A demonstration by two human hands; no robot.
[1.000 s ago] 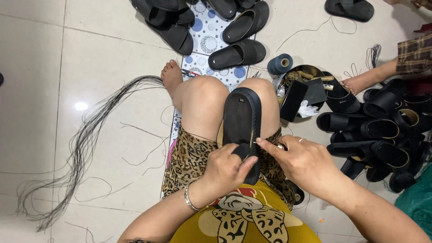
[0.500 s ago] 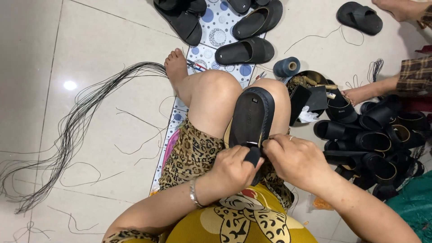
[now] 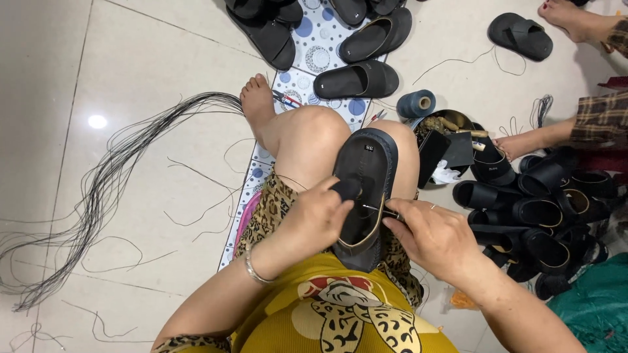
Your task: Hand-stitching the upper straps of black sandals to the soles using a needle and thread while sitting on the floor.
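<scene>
A black sandal (image 3: pixel 364 189) lies sole-side up along the seated person's right thigh, its toe end pointing toward the knee and its heel end down near the lap. The left hand (image 3: pixel 313 219) grips the sandal's left edge, with the thumb and fingers wrapped around a dark strap piece (image 3: pixel 347 189) and pressing it against the sole. The right hand (image 3: pixel 435 238) sits at the sandal's right edge, its thumb and forefinger pinched on a thin needle (image 3: pixel 374 209) that points across the sole toward the left hand (whether thread trails from it is too fine to tell). A metal bangle (image 3: pixel 255 269) circles the left wrist.

On the tiled floor to the left, a long bundle of dark threads (image 3: pixel 98 196) fans out. A patterned mat (image 3: pixel 314 59) runs under the legs, with more finished sandals on it, one (image 3: pixel 356 80) just past the knees. A spool of blue-grey thread (image 3: pixel 417 103) stands beside a round tray (image 3: pixel 451 121) of small tools. A heap of black sandals (image 3: pixel 543 216) is piled to the right, near another person's bare foot (image 3: pixel 520 144) and plaid sleeve (image 3: pixel 598 117).
</scene>
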